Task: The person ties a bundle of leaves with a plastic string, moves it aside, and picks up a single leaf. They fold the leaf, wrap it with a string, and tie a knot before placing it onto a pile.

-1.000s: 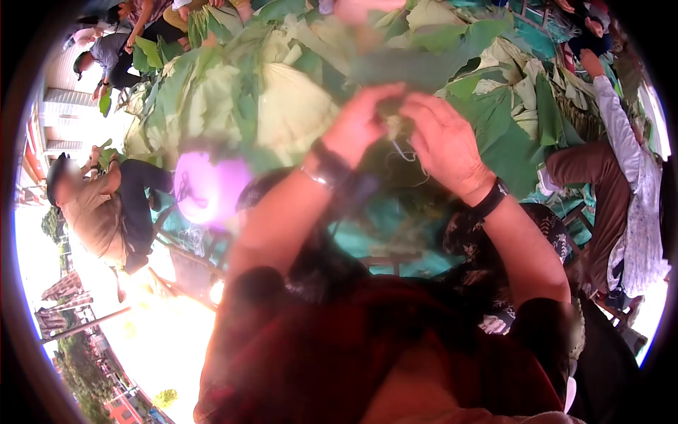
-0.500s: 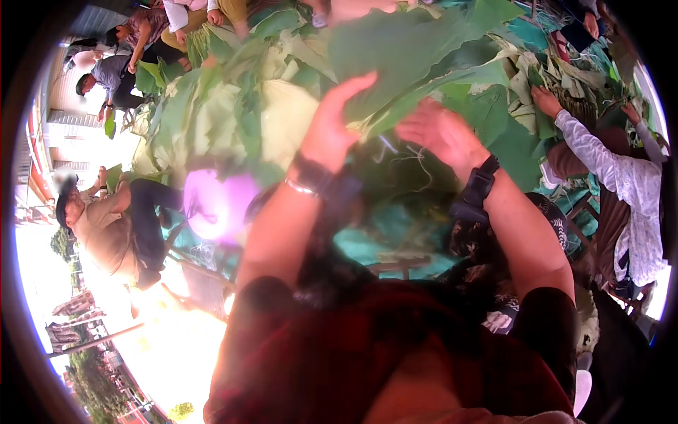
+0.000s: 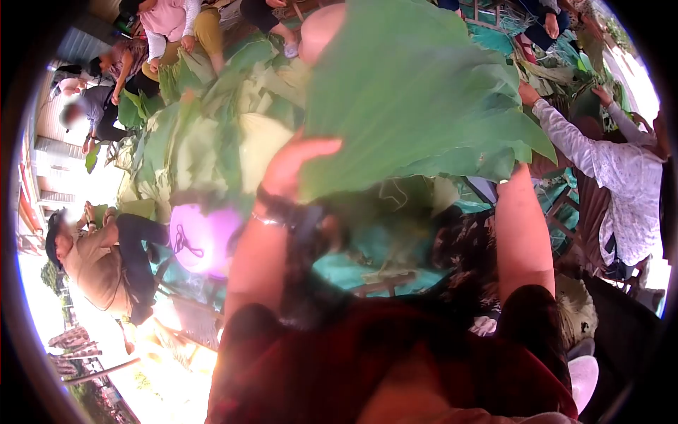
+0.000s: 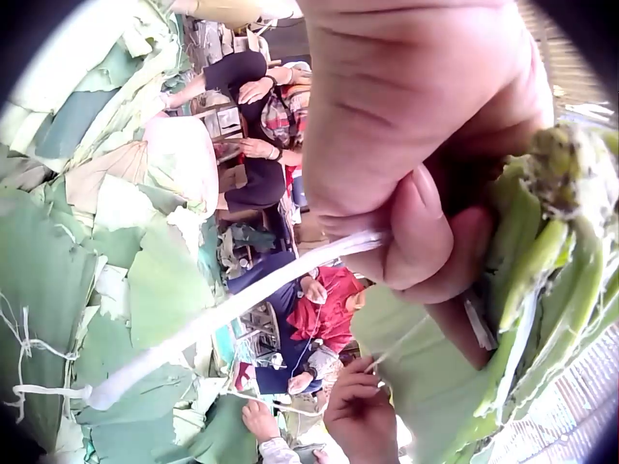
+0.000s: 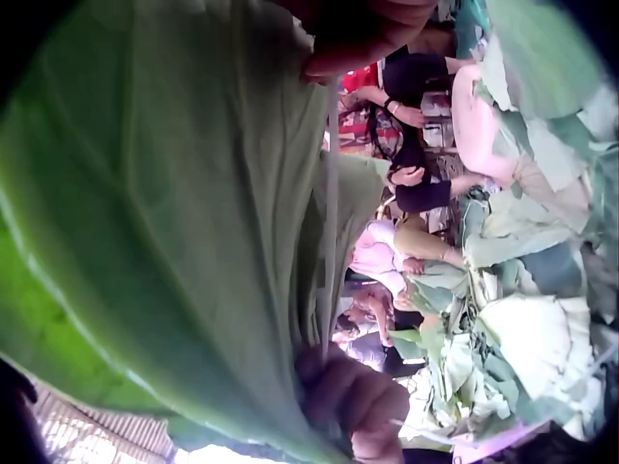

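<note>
A large green leaf (image 3: 417, 99) spreads between the two hands in the head view. My left hand (image 3: 293, 166) is at its left edge, thumb extended; in the left wrist view the curled fingers of my left hand (image 4: 416, 164) grip a white strip (image 4: 232, 314) beside a bundle of green stalks (image 4: 551, 290). My right hand is mostly hidden behind the leaf in the head view. In the right wrist view, fingers of my right hand (image 5: 368, 34) pinch a thin pale strand (image 5: 332, 213) running down to my left hand (image 5: 353, 396), beside the leaf (image 5: 164, 193).
Piled green and pale leaves (image 3: 205, 134) lie ahead. A purple bucket (image 3: 201, 240) stands at the left. A person in tan (image 3: 102, 265) sits at the left, and a person in a patterned white shirt (image 3: 625, 191) is at the right. Several other people sit around the pile.
The large leaf has come up and spread across the view, covering most of my right hand. My left hand has moved left and down, my right to the right, so they are farther apart.
</note>
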`<state>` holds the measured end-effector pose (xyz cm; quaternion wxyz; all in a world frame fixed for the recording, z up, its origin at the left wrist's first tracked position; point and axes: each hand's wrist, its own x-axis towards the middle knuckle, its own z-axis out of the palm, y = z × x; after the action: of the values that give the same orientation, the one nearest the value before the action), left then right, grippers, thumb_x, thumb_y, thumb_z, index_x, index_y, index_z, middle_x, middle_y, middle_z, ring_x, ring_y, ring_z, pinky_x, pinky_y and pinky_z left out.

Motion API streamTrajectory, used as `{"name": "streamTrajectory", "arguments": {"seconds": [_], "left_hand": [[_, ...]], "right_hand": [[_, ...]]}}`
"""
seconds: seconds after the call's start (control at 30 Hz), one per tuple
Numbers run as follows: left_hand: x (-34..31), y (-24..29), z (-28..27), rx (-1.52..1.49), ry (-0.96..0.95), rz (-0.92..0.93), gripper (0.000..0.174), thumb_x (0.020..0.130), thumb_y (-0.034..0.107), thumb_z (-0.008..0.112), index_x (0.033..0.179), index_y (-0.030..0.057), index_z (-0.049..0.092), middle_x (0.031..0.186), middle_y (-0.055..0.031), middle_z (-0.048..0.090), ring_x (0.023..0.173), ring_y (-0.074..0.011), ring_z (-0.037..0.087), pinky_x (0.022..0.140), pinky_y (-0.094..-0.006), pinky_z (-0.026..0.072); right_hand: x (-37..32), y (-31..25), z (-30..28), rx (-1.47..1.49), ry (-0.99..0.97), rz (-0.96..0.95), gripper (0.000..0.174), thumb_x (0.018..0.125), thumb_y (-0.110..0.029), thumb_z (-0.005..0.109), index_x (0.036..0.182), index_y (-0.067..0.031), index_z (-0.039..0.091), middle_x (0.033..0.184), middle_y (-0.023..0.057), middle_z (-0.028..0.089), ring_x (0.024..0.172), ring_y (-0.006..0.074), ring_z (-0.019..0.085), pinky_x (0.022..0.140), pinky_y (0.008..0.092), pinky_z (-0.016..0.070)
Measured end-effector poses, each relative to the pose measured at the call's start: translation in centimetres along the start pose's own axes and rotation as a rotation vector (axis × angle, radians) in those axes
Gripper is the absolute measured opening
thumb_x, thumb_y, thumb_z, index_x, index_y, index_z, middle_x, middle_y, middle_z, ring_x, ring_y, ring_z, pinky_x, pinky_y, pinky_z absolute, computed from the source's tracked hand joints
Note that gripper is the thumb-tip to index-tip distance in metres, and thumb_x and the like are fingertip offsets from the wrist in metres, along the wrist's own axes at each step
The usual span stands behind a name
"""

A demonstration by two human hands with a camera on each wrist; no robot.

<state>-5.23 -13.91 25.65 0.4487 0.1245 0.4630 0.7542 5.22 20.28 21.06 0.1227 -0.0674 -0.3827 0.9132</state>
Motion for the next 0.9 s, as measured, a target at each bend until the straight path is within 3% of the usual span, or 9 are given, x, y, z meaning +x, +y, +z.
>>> {"name": "streamTrajectory", "arguments": {"seconds": [0.23,0.37,0.47,0.5,0.6,0.7,0.8,0.9], "left_hand": [[0.5,0.0,-2.9,0.342,0.005,0.01,0.061,0.079,0.006,0.07,0.136,-0.0011,0.047,0.124,-0.0111,0.061,0.112,-0.0232,0.059,0.097,-0.0353,0.0463],[0.7,-0.4,-3.0,0.458,-0.095,-0.043,0.067,0.084,0.006,0.069,0.144,-0.0003,0.039,0.132,-0.0098,0.057,0.119,-0.02,0.053,0.104,-0.0323,0.0405],[0.7,-0.6,-2.8,0.527,-0.096,-0.082,0.065,0.085,0.006,0.07,0.143,0.0001,0.041,0.131,-0.0094,0.057,0.118,-0.0196,0.053,0.103,-0.0321,0.0409],[0.7,-0.6,-2.7,0.534,-0.088,-0.077,0.065,0.084,0.006,0.07,0.142,0.0,0.041,0.13,-0.0092,0.057,0.118,-0.0196,0.054,0.103,-0.0321,0.041],[0.6,-0.7,-2.5,0.508,-0.071,-0.064,0.064,0.083,0.007,0.071,0.14,-0.0008,0.044,0.127,-0.0088,0.059,0.116,-0.0192,0.055,0.101,-0.0324,0.0419],[0.5,-0.6,-2.1,0.459,-0.075,-0.059,0.064,0.079,0.011,0.074,0.135,-0.0022,0.048,0.124,-0.0085,0.06,0.112,-0.0187,0.056,0.098,-0.0332,0.0432],[0.4,-0.7,-2.1,0.523,-0.092,-0.042,0.064,0.078,0.011,0.074,0.135,-0.0021,0.048,0.124,-0.0088,0.06,0.112,-0.0188,0.056,0.098,-0.0327,0.0431],[0.4,-0.6,-1.9,0.557,-0.11,-0.039,0.062,0.08,0.012,0.074,0.135,-0.0019,0.049,0.123,-0.0085,0.06,0.112,-0.0184,0.056,0.098,-0.0318,0.043]], "right_hand": [[1.0,-6.5,-3.4,-0.406,0.154,-0.186,0.032,0.1,-0.028,0.054,0.121,-0.0055,0.061,0.102,0.0011,0.068,0.087,0.0107,0.064,0.077,0.0266,0.053],[-0.5,-7.5,-3.3,-0.597,0.415,-0.262,0.029,0.097,-0.032,0.06,0.107,-0.0068,0.071,0.093,-0.0034,0.068,0.074,0.0043,0.059,0.066,0.0189,0.0465],[-1.0,-6.9,-2.4,-0.739,0.445,-0.363,0.025,0.094,-0.027,0.064,0.101,-0.0045,0.072,0.074,-0.0054,0.061,0.062,0.0035,0.05,0.058,0.0182,0.0392],[-0.7,-7.0,-2.9,-0.906,0.493,-0.422,0.023,0.094,-0.026,0.065,0.098,-0.0044,0.073,0.073,-0.0053,0.061,0.062,0.003,0.05,0.057,0.0191,0.0394],[-0.4,-7.1,-4.2,-1.044,0.531,-0.468,0.024,0.096,-0.029,0.062,0.104,-0.0084,0.072,0.079,-0.0037,0.066,0.066,0.0037,0.056,0.06,0.0193,0.0426],[-0.5,-7.6,-4.1,-0.776,0.611,-0.461,0.025,0.096,-0.029,0.063,0.102,-0.0071,0.072,0.078,-0.0028,0.066,0.063,0.0043,0.055,0.058,0.0194,0.0417],[-0.5,-7.8,-3.9,-0.696,0.61,-0.342,0.025,0.096,-0.028,0.061,0.104,-0.0054,0.07,0.083,-0.0011,0.067,0.064,0.0048,0.056,0.058,0.0193,0.042],[0.1,-7.4,-5.0,-0.475,0.45,-0.216,0.026,0.098,-0.027,0.059,0.109,-0.004,0.066,0.09,0.0016,0.068,0.067,0.0057,0.057,0.058,0.0196,0.0434]]}}
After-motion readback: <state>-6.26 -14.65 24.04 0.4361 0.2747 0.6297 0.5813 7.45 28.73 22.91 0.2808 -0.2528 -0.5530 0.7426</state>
